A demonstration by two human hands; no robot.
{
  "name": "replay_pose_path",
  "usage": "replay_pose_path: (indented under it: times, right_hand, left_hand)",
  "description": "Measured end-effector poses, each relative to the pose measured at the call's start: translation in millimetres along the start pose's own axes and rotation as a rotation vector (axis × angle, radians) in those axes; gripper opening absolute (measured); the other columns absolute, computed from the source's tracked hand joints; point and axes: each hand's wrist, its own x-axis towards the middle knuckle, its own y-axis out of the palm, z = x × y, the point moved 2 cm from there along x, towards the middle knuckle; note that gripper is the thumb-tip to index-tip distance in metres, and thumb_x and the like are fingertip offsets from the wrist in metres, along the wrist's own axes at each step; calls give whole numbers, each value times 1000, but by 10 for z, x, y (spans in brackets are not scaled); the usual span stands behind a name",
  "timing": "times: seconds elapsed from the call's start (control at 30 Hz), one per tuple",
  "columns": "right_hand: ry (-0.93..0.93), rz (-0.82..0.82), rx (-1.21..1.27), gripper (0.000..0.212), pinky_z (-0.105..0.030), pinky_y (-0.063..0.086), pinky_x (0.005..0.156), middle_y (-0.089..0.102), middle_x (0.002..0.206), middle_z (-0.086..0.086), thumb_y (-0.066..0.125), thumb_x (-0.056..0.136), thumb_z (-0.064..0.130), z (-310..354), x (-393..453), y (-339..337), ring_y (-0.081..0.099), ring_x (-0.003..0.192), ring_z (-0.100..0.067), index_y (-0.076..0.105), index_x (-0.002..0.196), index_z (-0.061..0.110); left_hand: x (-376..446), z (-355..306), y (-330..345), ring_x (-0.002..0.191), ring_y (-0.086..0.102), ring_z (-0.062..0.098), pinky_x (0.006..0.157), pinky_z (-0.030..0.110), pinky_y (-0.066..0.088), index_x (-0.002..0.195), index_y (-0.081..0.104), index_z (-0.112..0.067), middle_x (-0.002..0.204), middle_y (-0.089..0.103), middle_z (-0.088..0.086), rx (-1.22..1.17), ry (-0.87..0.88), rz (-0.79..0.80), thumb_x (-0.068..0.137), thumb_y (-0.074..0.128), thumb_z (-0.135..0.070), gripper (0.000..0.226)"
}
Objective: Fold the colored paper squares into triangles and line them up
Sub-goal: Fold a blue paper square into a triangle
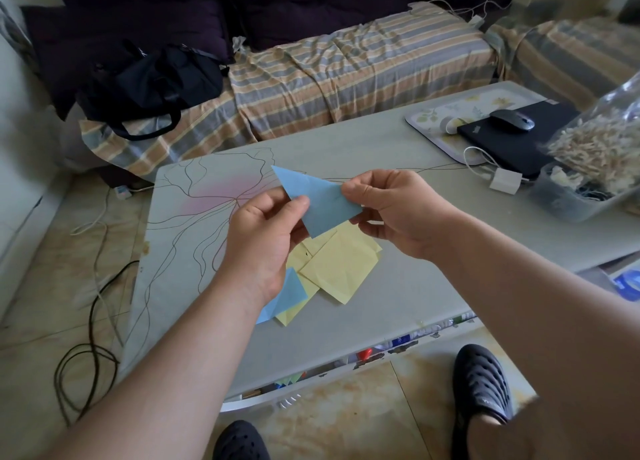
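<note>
I see both hands raised above the grey table [398, 286], sharing one blue paper triangle [318, 199] between them. The left hand [263, 237] pinches the triangle's left edge, thumb on the near face and the other fingers curled behind it. The right hand [394, 210] grips the triangle's right corner between thumb and fingertips, the rest of the fingers folded in. The triangle is held clear of the table, one sharp tip pointing up and away from me, another corner pointing down toward the loose sheets.

Directly under the triangle, on the table, I see a small heap of yellow paper squares [339, 269], overlapping and creased, lying at odd angles. A blue paper piece [287, 293] lies on the near-left side of that heap, partly hidden by the left wrist and resting over a yellow sheet. I cannot tell how many yellow sheets are in the heap.

Far right of the heap on the table, I see a patterned tray [436, 113] with a black laptop [512, 140] partly on it and a black mouse [512, 120] on the laptop. A white charger [505, 181] lies just beside the laptop's near edge. Beyond the table stands a striped sofa [346, 75] with a black bag [152, 85] on its left part.
</note>
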Motion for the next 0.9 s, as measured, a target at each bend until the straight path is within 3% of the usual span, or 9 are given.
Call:
replay_pose_path:
  times: [0.1,0.23,0.3,0.43,0.53,0.63,0.77,0.9]
  right_hand:
    - [-69,-6,-43,15,-33,50,74,71,85,5,66,100,15,30,-7,-6,63,67,-15,72,92,25]
    - [-215,12,-223,54,-37,53,79,72,93,7,46,94,-13,46,-28,-42,66,71,-16,78,100,31]
    - [-260,39,-301,61,-36,54,79,71,96,9,47,90,-16,29,-53,-45,68,75,-15,79,100,36]
    - [-344,54,-308,61,-40,53,80,70,102,-4,57,89,-16,42,-69,-36,64,76,-20,81,93,40]
    - [-394,49,-307,59,-46,53,78,68,113,-16,60,89,-14,46,-42,-39,55,75,-33,81,93,41]
    - [-402,33,-417,56,-65,58,81,70,106,-26,63,89,-8,16,-19,-9,58,77,-52,80,96,45]
    - [-400,-17,-447,50,-65,59,79,75,94,-17,70,85,-2,5,-28,42,64,90,-54,80,91,46]
    - [-465,-35,-481,39,-52,59,80,76,90,1,84,82,8,71,-93,90,67,83,-33,79,84,47]
  left_hand:
    - [9,-12,-45,88,77,21,74,29,61,101,76,-9,99,80,10,-1,7,-54,98,66,-2,13]
    - [26,-27,-104,92,78,23,75,30,61,110,77,-10,106,79,13,-12,14,-105,97,68,-3,17]
    - [7,-47,-98,91,77,21,74,28,61,107,77,-12,104,80,10,-14,19,-81,98,66,-3,17]
    - [-32,-98,-68,85,77,18,69,25,60,106,76,-12,98,80,7,-74,-8,-6,100,61,-2,19]
    - [-38,-105,-61,87,77,19,69,26,60,107,76,-12,101,80,9,-75,-13,16,100,62,-2,18]
    - [-49,-87,-45,89,77,21,72,29,62,109,76,-11,104,80,11,-67,-26,41,100,62,-2,19]
    - [-53,-99,-40,82,76,14,66,25,60,103,76,-15,96,80,3,-68,-35,31,99,63,-4,18]
    - [-56,-111,-45,82,76,11,65,23,59,101,75,-15,95,80,3,-106,-63,24,99,64,-4,15]
